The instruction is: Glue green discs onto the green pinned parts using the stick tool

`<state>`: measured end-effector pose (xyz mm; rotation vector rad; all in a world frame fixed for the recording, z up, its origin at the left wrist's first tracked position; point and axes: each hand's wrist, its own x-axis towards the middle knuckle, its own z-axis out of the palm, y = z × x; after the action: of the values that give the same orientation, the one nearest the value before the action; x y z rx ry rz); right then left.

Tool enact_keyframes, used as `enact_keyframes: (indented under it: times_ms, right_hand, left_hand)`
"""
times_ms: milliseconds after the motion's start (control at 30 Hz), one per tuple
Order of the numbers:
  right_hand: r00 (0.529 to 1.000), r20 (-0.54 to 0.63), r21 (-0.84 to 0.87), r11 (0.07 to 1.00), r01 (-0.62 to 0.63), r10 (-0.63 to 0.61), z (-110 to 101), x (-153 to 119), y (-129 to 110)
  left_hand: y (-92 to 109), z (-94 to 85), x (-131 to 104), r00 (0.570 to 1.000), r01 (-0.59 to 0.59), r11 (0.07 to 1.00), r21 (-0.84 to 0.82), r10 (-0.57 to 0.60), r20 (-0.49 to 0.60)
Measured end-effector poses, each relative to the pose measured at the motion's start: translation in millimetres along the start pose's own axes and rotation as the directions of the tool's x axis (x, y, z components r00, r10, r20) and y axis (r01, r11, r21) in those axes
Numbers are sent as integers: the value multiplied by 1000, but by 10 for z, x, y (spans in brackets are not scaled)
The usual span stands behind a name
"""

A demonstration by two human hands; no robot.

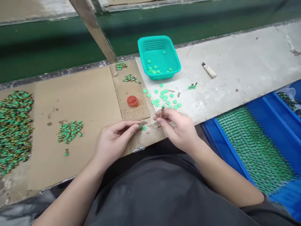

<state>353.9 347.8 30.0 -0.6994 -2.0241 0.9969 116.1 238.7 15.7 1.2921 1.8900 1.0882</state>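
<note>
Between the thumb and forefinger of my left hand (117,137) is a small figure on a green disc base (143,128). My right hand (178,127) pinches a thin brownish stick (162,114), held nearly upright just right of that base. Beyond my hands, several loose green discs (165,98) lie scattered on the white board. An orange-red cap (132,101), with something wet-looking inside, sits on the cardboard. Small green and gold figures form little piles, one (130,78) behind the cap and another (70,131) left of my left hand.
A turquoise basket (176,59) holds more discs. Two figures on discs (192,86) and a whitish tube (209,70) lie to the right. A large figure heap (15,128) is far left. Blue trays (272,116) with rows of green pieces stand at lower right. A metal post (95,28) rises behind.
</note>
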Motion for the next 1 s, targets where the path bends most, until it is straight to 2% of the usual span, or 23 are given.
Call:
enact_keyframes:
  times_ms: [100, 200, 433, 767, 1000]
  right_hand:
    - [999, 42, -73, 997, 17, -14, 1, -35, 37]
    - [999, 30, -55, 998, 13, -12, 11, -58, 59]
    - [999, 36, -45, 999, 10, -9, 7, -49, 71]
    - [995, 97, -136, 989, 48, -35, -67, -50, 14]
    - [971, 236, -222, 975, 16, 38, -155, -84, -11]
  left_hand:
    - [26, 18, -21, 997, -81, 992, 93, 82, -3]
    - [69, 39, -26, 990, -139, 982, 129, 142, -14]
    - [46, 55, -25, 976, -210, 962, 174, 215, -13]
    - [56, 86, -42, 954, -292, 940, 176, 298, -8]
    - [52, 69, -54, 942, -330, 922, 204, 336, 7]
